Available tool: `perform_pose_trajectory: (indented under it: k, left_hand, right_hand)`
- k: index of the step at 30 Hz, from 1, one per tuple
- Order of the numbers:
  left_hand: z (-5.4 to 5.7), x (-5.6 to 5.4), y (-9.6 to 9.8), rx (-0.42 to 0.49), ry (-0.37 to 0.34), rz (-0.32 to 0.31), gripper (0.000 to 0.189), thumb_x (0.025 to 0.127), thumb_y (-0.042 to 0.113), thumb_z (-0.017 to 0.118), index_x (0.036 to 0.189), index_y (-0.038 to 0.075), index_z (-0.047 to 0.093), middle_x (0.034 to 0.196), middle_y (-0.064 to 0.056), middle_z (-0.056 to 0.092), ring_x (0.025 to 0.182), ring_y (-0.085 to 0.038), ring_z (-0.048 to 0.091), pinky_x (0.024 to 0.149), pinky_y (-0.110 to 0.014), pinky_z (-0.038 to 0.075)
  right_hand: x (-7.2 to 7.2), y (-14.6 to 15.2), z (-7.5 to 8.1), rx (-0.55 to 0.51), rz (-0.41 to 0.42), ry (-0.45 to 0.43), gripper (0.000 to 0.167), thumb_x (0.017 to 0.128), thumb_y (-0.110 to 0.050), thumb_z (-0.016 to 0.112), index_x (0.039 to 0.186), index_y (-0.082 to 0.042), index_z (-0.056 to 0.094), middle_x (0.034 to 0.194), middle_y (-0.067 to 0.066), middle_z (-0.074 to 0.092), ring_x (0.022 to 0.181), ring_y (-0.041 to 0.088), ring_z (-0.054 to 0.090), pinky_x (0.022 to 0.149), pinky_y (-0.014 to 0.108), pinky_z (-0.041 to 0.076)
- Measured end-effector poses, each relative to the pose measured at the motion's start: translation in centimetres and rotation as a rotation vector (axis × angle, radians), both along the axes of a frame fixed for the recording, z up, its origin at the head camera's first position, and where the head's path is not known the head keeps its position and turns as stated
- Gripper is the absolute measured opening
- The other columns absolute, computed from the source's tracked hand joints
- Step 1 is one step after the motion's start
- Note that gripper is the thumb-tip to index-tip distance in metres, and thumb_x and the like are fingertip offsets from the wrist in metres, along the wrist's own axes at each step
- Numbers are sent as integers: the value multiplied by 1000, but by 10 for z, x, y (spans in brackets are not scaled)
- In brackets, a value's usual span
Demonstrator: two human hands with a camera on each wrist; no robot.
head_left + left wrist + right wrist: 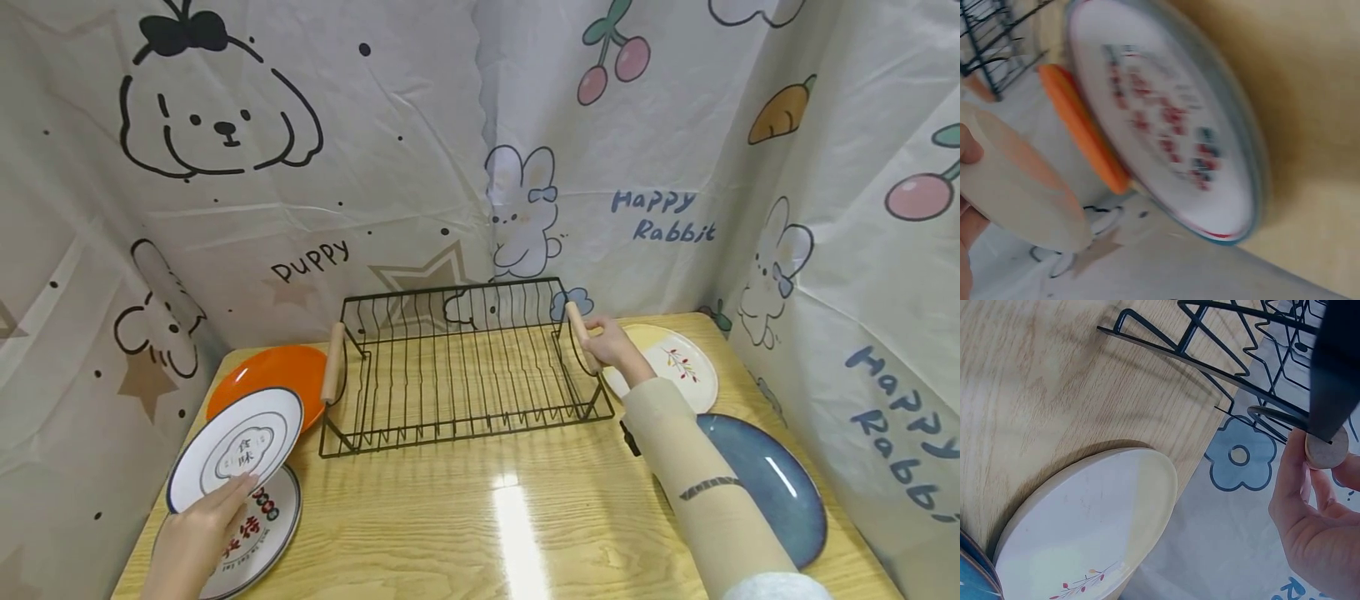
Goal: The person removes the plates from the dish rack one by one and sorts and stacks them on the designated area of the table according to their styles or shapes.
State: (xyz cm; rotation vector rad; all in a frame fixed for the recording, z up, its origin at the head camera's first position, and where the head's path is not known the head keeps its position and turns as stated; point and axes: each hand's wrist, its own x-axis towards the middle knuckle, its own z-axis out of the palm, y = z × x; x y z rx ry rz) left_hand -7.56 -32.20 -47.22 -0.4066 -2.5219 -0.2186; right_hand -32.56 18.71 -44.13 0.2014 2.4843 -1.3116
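Observation:
My left hand (206, 525) pinches the rim of a white plate (234, 442) with a dark blue edge and a printed emblem, held tilted above other plates. Below it lies a white plate with red characters (262, 542), also plain in the left wrist view (1166, 125). An orange plate (277, 375) sits behind these. My right hand (611, 346) grips the right wooden handle (581, 333) of a black wire dish rack (465, 375); the right wrist view has the fingers (1297, 469) curled around the handle's end. No plate stands in the rack.
On the right lie a cream and white plate (690, 375) with a red sprig and a blue plate (772, 483), partly behind my right sleeve. A printed curtain (420, 183) hangs along the back and sides of the wooden table (420, 517). The rack's left wooden handle (333, 362) is beside the orange plate.

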Motion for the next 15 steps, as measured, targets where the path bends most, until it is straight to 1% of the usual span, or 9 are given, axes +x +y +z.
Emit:
perform_pose_trajectory:
  k: [1,4,5,7,9,10,11,13,15]
  left_hand:
    - [-5,2,-3,-10,2,-13,79,95,51,11,89,-2,69,86,-19,68,62,-34,63,48,-42,50]
    - [-16,12,-9,-43,-64,-13,82,93,52,7,91,-2,69,87,-18,68,67,-33,64,52,-41,51]
    - [-19,16,-10,-50,-99,-4,71,96,48,18,93,-1,69,89,-18,68,70,-33,64,54,-40,52]
    - [-23,24,-13,-75,-169,14,47,96,39,41,97,-1,68,94,-18,67,76,-33,65,60,-41,53]
    - [-26,31,-14,-88,-273,53,29,86,23,63,103,0,66,100,-18,66,82,-34,64,64,-44,53]
    - [-26,34,-16,-97,-337,75,34,78,20,70,106,0,65,104,-18,65,85,-34,64,66,-45,53]
    - [-26,36,-17,-112,-422,100,46,71,21,75,109,0,63,108,-18,63,88,-34,62,68,-46,52]
    - [-27,40,-19,-141,-576,148,64,68,42,73,115,1,59,115,-17,59,96,-35,60,73,-50,50]
    - [-28,43,-21,-158,-659,171,81,64,61,68,119,3,57,119,-16,57,101,-35,58,76,-51,49]
  right_hand:
    - [0,0,0,-3,-2,0,47,90,-6,47,135,0,35,118,29,47,103,39,54,65,33,50]
    - [1,-1,-1,-10,-3,-5,46,91,-6,47,135,0,35,119,29,47,106,41,53,66,33,50]
    - [0,-2,-1,-10,-4,-7,46,91,-6,47,135,-1,35,119,28,47,106,40,53,67,34,50]
    - [0,-2,-2,-2,-1,-4,45,91,-6,47,135,0,36,118,28,47,105,40,53,66,32,49]
    - [0,-2,-1,4,-1,-4,45,91,-7,47,134,-1,36,118,28,48,104,38,54,66,32,49]
    - [0,-2,-1,7,-1,-3,45,91,-7,47,134,0,36,118,28,48,103,38,54,66,32,49]
    - [0,-2,-1,7,-1,-3,45,91,-7,47,135,-1,36,118,28,48,103,38,54,65,32,48]
    - [1,-2,-1,4,0,-1,46,91,-7,47,135,0,35,118,28,47,103,38,54,64,31,49]
    - [1,-1,-1,1,4,-1,46,92,-7,47,136,1,34,119,29,47,104,39,54,64,31,49]
